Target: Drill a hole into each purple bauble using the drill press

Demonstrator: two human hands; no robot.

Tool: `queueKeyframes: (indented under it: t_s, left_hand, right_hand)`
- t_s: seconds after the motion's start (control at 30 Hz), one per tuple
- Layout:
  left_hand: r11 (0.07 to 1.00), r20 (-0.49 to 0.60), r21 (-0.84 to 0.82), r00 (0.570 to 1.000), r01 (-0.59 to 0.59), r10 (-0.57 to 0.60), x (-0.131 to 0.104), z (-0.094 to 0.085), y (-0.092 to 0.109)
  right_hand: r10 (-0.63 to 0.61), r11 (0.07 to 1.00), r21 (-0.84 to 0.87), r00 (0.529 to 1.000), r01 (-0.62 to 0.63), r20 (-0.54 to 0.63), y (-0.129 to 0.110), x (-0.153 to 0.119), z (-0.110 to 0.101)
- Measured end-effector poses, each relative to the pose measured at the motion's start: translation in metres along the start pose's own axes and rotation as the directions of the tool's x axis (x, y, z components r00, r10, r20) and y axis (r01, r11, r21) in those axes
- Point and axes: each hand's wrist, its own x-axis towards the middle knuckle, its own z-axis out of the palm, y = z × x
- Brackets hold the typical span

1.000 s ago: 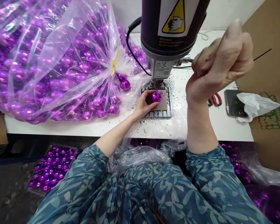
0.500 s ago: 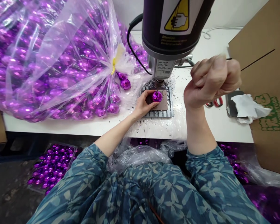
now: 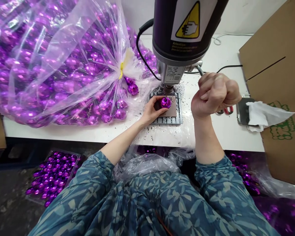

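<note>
My left hand [image 3: 153, 109] grips a shiny purple faceted ball [image 3: 166, 102] between thumb and fingers. The ball rests on a brown board [image 3: 172, 112] over the slotted metal base [image 3: 177, 121] of a drill press [image 3: 182, 42], directly beneath the chuck [image 3: 168, 88]. The bit meets the top of the ball; whether it is inside cannot be made out. At the right of the press, my right hand [image 3: 213, 95] is closed around the metal lever [image 3: 200, 69], whose far end the fingers hide. Dark shavings lie around the base.
A big clear bag [image 3: 64, 72] of purple balls fills the table's left. On the right are a cardboard box [image 3: 270, 78], a phone [image 3: 242, 111] under white tissue [image 3: 265, 114] and red-handled pliers [image 3: 229, 110]. A tray [image 3: 55, 173] of balls sits low left.
My right hand has moved a little left and down in view, and the lever beside it shows more clearly. The left hand stays around the ball; the whole view has shifted slightly.
</note>
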Motion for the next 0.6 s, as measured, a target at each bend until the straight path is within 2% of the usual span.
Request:
queueKeyframes:
  t_s: [0.07, 0.17, 0.27, 0.37, 0.47, 0.6]
  left_hand:
    - [1.000, -0.006, 0.002, 1.000, 0.010, -0.010, 0.000, 0.001, -0.002]
    - [1.000, -0.014, 0.002, 1.000, 0.026, -0.026, 0.001, 0.002, -0.004]
    - [1.000, -0.013, 0.004, 1.000, 0.025, -0.025, 0.001, 0.002, -0.004]
    - [1.000, -0.016, 0.013, 1.000, 0.018, -0.018, 0.001, 0.002, -0.003]
    - [0.999, -0.010, 0.021, 1.000, 0.025, -0.025, 0.001, 0.002, -0.002]
    - [1.000, -0.007, 0.025, 1.000, 0.010, -0.010, 0.001, 0.001, -0.003]
  right_hand:
    - [0.003, 1.000, -0.003, 1.000, -0.003, 0.000, 0.002, -0.001, 0.002]
    - [0.041, 0.999, 0.012, 0.999, -0.041, -0.009, -0.009, 0.009, 0.008]
    - [0.116, 0.992, 0.039, 0.993, -0.116, -0.009, -0.019, 0.034, 0.024]
    - [0.190, 0.981, 0.045, 0.982, -0.189, -0.021, -0.018, 0.061, 0.044]
    - [0.277, 0.959, 0.089, 0.958, -0.270, -0.075, -0.013, 0.075, 0.057]
    - [0.384, 0.921, 0.122, 0.916, -0.371, -0.114, -0.017, 0.080, 0.062]
